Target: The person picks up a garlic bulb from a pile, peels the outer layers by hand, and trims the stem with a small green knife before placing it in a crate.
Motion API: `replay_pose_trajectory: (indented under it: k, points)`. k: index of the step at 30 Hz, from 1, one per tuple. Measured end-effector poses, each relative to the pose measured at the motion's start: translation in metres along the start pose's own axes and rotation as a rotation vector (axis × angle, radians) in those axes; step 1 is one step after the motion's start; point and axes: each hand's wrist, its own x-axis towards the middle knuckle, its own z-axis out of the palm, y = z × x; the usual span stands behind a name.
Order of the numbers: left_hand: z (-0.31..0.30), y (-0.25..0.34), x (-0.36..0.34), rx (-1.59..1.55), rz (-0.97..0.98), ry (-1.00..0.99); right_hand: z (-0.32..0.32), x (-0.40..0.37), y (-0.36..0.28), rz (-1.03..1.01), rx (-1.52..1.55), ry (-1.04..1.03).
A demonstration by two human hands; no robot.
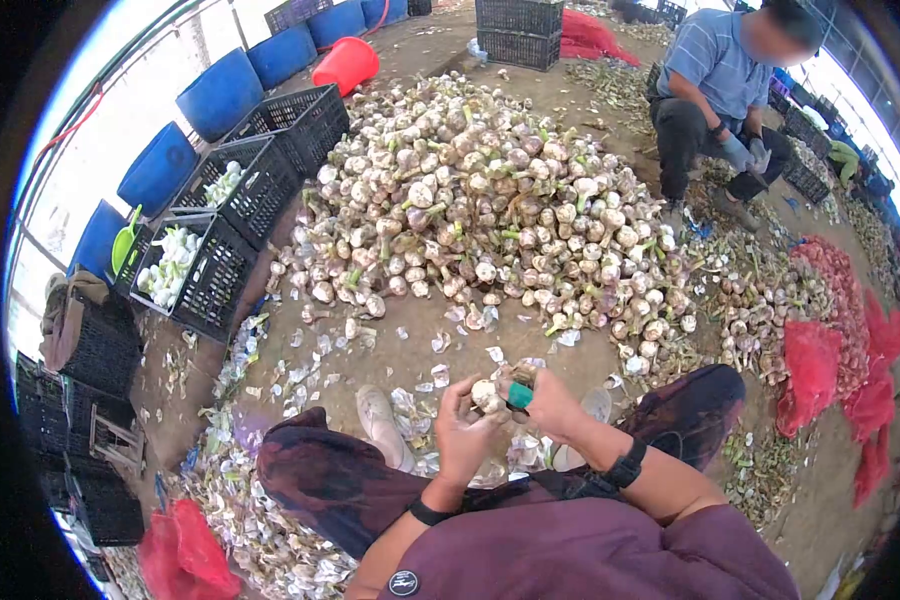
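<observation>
My left hand [456, 428] is closed around a whitish garlic bulb [486, 396], held above the ground between my knees. Close against the bulb, my right hand [558, 408] grips a small tool with a green handle [520, 395]; its working end cannot be made out. Beyond my hands rises a large heap of garlic bulbs [470, 190], many with short stems. Loose papery skins [440, 375] lie around my shoes.
Black crates [215, 275] stand at the left, some holding peeled white garlic [173, 262]. Behind them are blue barrels [220, 95] and a red bucket [347, 66]. A gloved co-worker [705, 100] crouches at the right. Red mesh sacks [815, 365] lie nearer.
</observation>
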Motion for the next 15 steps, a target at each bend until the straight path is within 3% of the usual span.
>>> replay_pose_trajectory:
  k: [3, 6, 9, 12, 15]
  points:
    - [-0.002, -0.002, 0.000, -0.033, 0.015, 0.002, 0.000, -0.007, -0.024, 0.117, 0.066, 0.005]
    - [-0.004, -0.003, 0.000, -0.094, -0.104, -0.012, -0.006, -0.011, -0.033, -0.027, -0.154, 0.052]
    - [-0.003, -0.001, 0.001, -0.313, -0.251, -0.097, -0.011, -0.005, -0.016, -0.298, -0.236, 0.089]
    - [-0.005, -0.005, 0.001, -0.470, -0.343, -0.147, -0.019, -0.012, -0.027, -0.223, -0.182, -0.019]
    - [0.000, 0.001, 0.007, -0.529, -0.436, -0.109, -0.017, -0.010, -0.019, -0.311, -0.182, 0.042]
